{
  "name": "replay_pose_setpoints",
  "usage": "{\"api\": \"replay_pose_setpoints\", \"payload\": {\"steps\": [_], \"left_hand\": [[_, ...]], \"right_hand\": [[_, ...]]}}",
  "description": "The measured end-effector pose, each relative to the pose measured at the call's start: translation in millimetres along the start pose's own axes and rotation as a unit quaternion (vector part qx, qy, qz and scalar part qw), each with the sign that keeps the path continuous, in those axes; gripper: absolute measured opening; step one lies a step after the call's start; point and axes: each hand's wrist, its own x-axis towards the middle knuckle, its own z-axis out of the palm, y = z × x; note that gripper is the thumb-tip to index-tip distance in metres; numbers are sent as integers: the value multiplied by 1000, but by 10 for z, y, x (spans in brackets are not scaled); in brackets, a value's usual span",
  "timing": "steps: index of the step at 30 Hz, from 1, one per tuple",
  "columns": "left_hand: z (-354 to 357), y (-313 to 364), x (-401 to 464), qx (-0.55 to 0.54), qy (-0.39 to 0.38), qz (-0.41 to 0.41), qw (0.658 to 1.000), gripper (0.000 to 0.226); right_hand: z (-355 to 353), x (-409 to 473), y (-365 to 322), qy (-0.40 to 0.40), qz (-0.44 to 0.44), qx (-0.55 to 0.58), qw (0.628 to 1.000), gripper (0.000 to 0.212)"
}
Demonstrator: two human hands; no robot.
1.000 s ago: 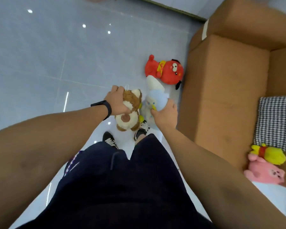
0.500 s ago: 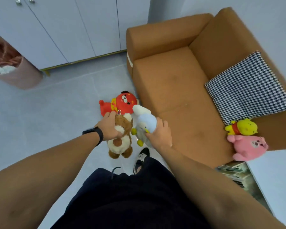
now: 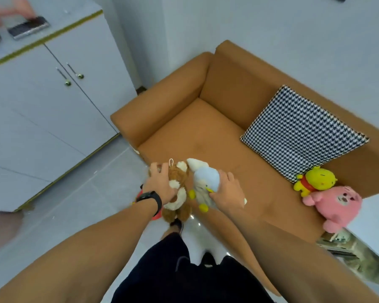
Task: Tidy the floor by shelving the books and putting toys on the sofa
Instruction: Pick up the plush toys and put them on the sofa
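My left hand (image 3: 160,184) grips a brown and white plush dog (image 3: 177,193) that hangs upright by the sofa's front left corner. My right hand (image 3: 227,191) holds a pale blue plush duck (image 3: 205,182) with yellow feet, just over the front edge of the brown sofa (image 3: 206,132) seat. A yellow bear plush (image 3: 317,179) and a pink plush (image 3: 333,204) lie on the seat's right end. A red plush (image 3: 154,216) on the floor shows only as a sliver below my left wrist.
A black and white checked cushion (image 3: 302,130) leans on the sofa back. White cabinets (image 3: 46,101) stand at the left, with a phone (image 3: 27,27) on top. Books (image 3: 337,243) lie at the sofa's right end. Grey tiled floor (image 3: 74,204) spreads to the left.
Both hands lifted the two plush toys off the floor and carried them up to the sofa's front edge. The view tilted up, showing the whole sofa and the cabinets.
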Motion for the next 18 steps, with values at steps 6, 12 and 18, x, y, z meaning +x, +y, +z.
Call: {"api": "replay_pose_setpoints", "payload": {"steps": [6, 12, 18], "left_hand": [[-362, 216, 1434, 10, -50, 24, 998, 68], [-465, 591, 2983, 61, -53, 7, 997, 82], [-155, 1257, 4907, 191, -60, 161, 966, 72]], "right_hand": [[-282, 1035, -26, 40, 69, -45, 996, 70], [-413, 2126, 9, 46, 120, -37, 991, 70], [-195, 3832, 488, 5, 63, -106, 992, 66]]}}
